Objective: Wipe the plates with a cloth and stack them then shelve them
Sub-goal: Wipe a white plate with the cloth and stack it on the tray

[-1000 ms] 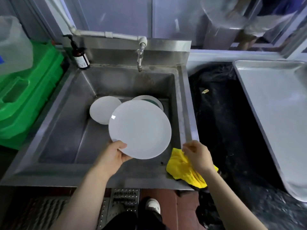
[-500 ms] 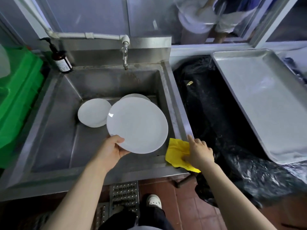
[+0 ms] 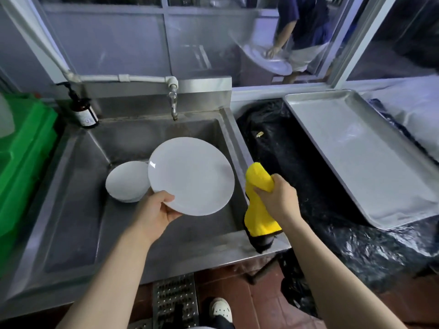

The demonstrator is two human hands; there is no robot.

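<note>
Judging by present positions, work stands at the very start: the left hand (image 3: 154,210) grips the near-left rim of a large white plate (image 3: 191,175) above the sink (image 3: 71,210), while the right hand (image 3: 279,197) is clenched round the yellow cloth (image 3: 257,210) just right of it, cloth and plate apart. No wiping contact is evident. Smaller plates (image 3: 127,181) lie unstacked in the sink's left; wiping, stacking and shelving all remain outstanding.

Steel sink (image 3: 71,186) holds stacked white plates (image 3: 126,181); soap bottle (image 3: 84,112) on its rim.

Plate stack (image 3: 127,181) in sink (image 3: 78,210); bottle (image 3: 84,110) behind-left; tray (image 3: 356,157) right of sink.
</note>
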